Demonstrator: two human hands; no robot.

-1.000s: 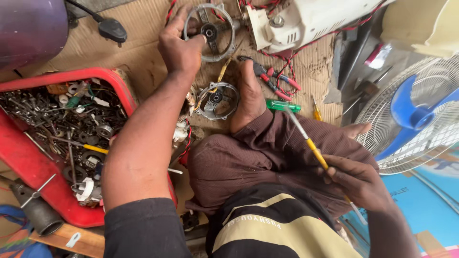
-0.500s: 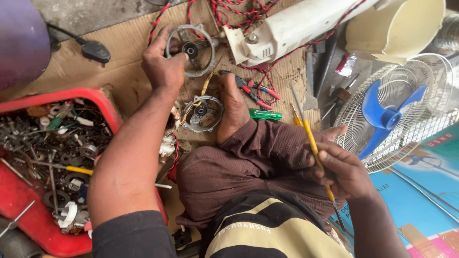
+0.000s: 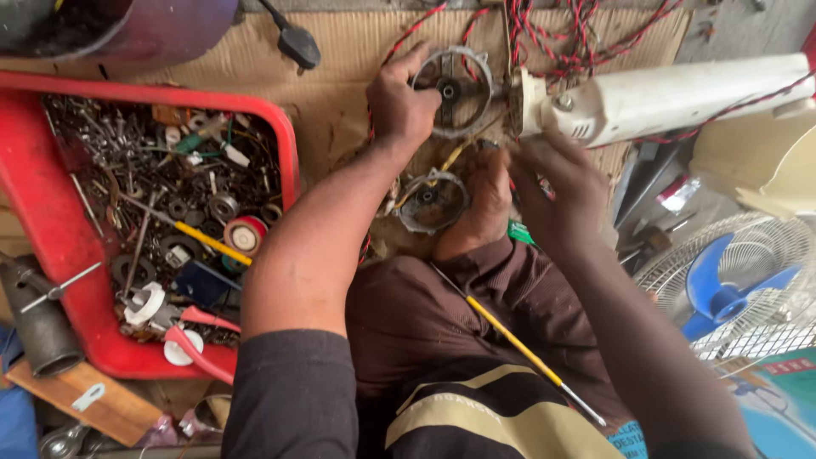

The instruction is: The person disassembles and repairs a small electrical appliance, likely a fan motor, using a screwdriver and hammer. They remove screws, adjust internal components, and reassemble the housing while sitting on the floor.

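Head view: my left hand (image 3: 399,106) grips the rim of a round metal motor end cover (image 3: 450,89) on the cardboard (image 3: 340,93), while my right hand (image 3: 565,191), fingers curled, grip hidden, reaches beside a white motor housing (image 3: 671,98), a yellow-handled screwdriver (image 3: 518,344) lying across my lap.

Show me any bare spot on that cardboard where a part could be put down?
One patch of cardboard is bare, between the red tray, the black plug and the left hand. Elsewhere is crowded: the tray brims with screws, red wires tangle up top, and the metal motor covers and right hand fill the middle.
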